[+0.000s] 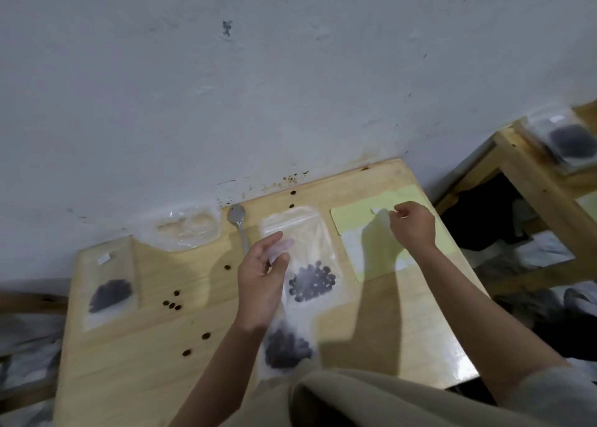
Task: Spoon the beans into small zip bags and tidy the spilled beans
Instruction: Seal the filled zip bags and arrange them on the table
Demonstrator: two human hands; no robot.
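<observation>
Far left of the table (135, 362): small zip bag (108, 284) lying flat, dark beans bunched in its lower half, white label patch near the top, no readable text. Behind it at the wall, a crumpled clear plastic bag (184, 228) with pale contents. Loose beans (172, 304) scattered on the wood between that bag and the left hand, a couple more near the back edge. Spoon (238, 223) lies bowl toward the wall, handle running under the left hand.

Left hand (260, 284): grip pinching the top of a zip bag (284, 346) that hangs down toward the near table edge, beans in its bottom; blurred. Just behind, another zip bag (307, 255) flat on the table, beans clustered low.

Right hand (412, 224): fingers curled, thumb and forefinger pinching something small, can't make out what. It hovers over a yellow-green sheet (355, 215) with clear empty bags on it. No legible writing.

Far right, a wooden shelf (529, 181) carries one more bag of beans (568, 141).
</observation>
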